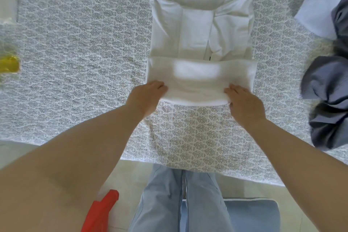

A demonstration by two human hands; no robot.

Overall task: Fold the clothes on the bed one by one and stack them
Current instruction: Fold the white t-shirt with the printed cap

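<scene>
White shirt, bottom fold under way on the bed.

The white shirt (pixel 200 30) lies collar away from me on the patterned bedspread (pixel 84 52), sleeves turned in so the body forms a narrow panel. My left hand (pixel 148 96) and right hand (pixel 243 101) each pinch a near corner of the doubled hem band, fingers closed on the cloth, one hand at either end, which I judge keeps the fold line straight and the edges square as it rolls toward the collar. The band covers roughly the lower third; at least one more turn appears needed. A crumpled blue-grey garment (pixel 327 90) waits unfolded at my right, near a pale pillow (pixel 316 5). I see no finished stack.
</scene>
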